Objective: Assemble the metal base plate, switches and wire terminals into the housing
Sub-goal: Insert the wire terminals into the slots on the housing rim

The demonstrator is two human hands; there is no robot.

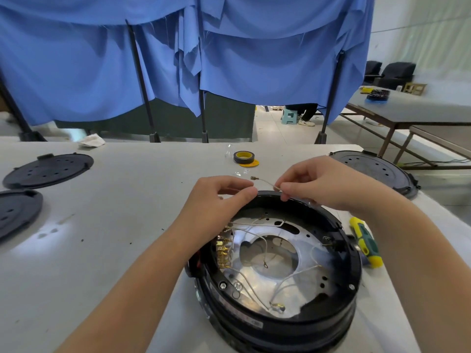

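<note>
A round black housing (353, 263) lies open side up on the table in front of me. Inside it sits a shiny metal base plate (300, 253) with a round hole in the middle. Brass switch terminals (224, 247) line its left inner wall, and several white wires (293, 275) cross the plate. Above the housing's far rim, my right hand (318, 182) pinches a thin white wire with a brass terminal (254, 178) at its free end. My left hand (219, 197) hovers beside it with thumb and fingers curled together, pinching something thin that I cannot make out.
A yellow and green screwdriver (365, 242) lies right of the housing. A roll of black tape (243, 157) sits beyond my hands. Black round lids lie at the left (48, 170), the near left (15, 212) and the far right (374, 169). A crumpled white cloth (91, 140) rests at the table's back edge.
</note>
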